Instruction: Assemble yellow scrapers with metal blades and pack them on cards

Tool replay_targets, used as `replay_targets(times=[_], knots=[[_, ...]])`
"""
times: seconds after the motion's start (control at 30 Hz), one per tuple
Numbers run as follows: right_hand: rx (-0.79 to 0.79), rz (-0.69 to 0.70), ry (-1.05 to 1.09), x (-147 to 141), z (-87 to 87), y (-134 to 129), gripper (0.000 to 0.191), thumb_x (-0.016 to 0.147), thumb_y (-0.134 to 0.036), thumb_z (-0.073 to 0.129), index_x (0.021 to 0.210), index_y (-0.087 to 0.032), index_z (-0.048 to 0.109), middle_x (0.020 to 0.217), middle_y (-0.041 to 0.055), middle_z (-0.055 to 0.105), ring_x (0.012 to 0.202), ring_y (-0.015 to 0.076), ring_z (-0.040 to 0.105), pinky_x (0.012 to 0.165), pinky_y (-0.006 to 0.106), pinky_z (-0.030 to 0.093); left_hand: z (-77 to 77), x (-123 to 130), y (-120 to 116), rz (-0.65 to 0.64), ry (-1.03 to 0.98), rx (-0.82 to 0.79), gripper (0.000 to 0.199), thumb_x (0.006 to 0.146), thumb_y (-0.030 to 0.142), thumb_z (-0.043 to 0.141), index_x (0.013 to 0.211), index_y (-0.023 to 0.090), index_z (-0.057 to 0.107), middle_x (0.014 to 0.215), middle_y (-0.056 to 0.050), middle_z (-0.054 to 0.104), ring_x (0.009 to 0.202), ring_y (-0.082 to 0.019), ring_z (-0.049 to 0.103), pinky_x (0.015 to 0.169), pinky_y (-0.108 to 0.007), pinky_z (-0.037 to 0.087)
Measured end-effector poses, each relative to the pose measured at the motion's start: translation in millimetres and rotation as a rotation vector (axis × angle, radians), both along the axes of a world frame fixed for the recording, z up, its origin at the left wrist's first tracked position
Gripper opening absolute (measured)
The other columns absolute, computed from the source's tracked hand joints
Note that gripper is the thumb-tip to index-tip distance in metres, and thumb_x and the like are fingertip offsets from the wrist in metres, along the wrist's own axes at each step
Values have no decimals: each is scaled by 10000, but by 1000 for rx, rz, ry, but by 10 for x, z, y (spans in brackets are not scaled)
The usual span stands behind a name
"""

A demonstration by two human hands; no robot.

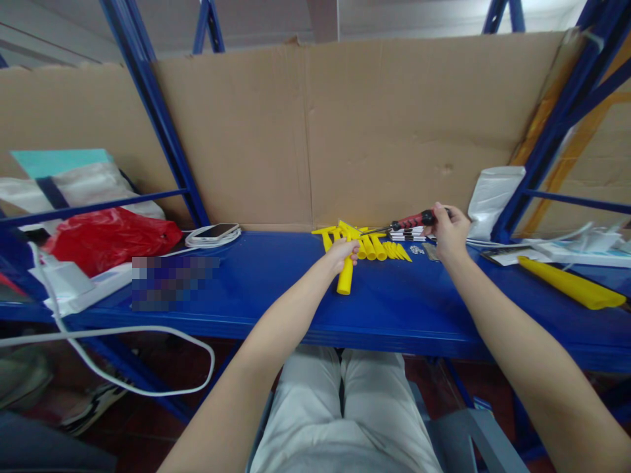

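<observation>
My left hand (pixel 343 255) is closed around a yellow plastic tool handle (pixel 345 279), whose round end points toward me. In my right hand (pixel 447 230) is a red and black screwdriver (pixel 414 221), gripped at its rear end. Its thin shaft points left and meets the top of the yellow piece; whether the tip sits in a screw is too small to tell. Just behind my left hand lie several more yellow handles (pixel 378 248) in a row. Small flat yellow wedges (pixel 397 251) lie beside them, and tiny pale parts (pixel 417 249) are scattered farther right.
White black-banded bundles (pixel 408 234) lie at the back. A phone (pixel 217 231) rests on a coiled white cable. At left are a red bag (pixel 111 240) and a power strip (pixel 98 289). A yellow sleeve-like piece (pixel 572 282) lies right. Cardboard (pixel 236 138) closes off the back.
</observation>
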State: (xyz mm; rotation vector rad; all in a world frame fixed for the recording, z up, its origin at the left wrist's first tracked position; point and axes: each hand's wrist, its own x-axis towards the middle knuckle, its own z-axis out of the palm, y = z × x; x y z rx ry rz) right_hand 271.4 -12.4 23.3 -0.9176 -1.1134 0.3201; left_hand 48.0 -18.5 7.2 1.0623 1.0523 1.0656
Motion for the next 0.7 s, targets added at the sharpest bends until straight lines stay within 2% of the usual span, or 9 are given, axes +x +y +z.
replay_targets(times=[0.23, 0.43, 0.6, 0.7], knots=[[33, -2, -137, -26, 42, -73, 439, 711, -656, 548, 818, -235, 492, 633, -13, 505, 462, 131, 482, 461, 299, 409, -11, -4, 15, -6, -30, -1, 255, 724, 148, 668, 802, 191, 429, 466, 123, 371, 332, -17, 311, 392, -152, 225], [22, -12, -385, -27, 55, -197, 388, 757, -567, 560, 949, -231, 534, 764, 17, 557, 568, 144, 526, 559, 313, 444, 0, -53, 20, -3, 3, 31, 209, 793, 89, 552, 697, 189, 396, 438, 114, 342, 308, -10, 281, 379, -147, 219], [-12, 30, -306, -39, 47, -189, 450, 729, -574, 606, 1010, -231, 527, 634, -20, 525, 439, 118, 470, 462, 285, 402, -2, -78, 28, 30, 9, 41, 226, 797, 66, 535, 681, 192, 387, 436, 109, 350, 308, -10, 285, 377, -142, 226], [-33, 88, -202, -26, 54, -158, 473, 697, -629, 613, 943, -231, 540, 585, -31, 510, 393, 113, 459, 411, 272, 375, -2, -75, 29, 33, 11, 47, 234, 788, 52, 528, 678, 197, 381, 446, 104, 364, 313, -18, 294, 378, -154, 234]])
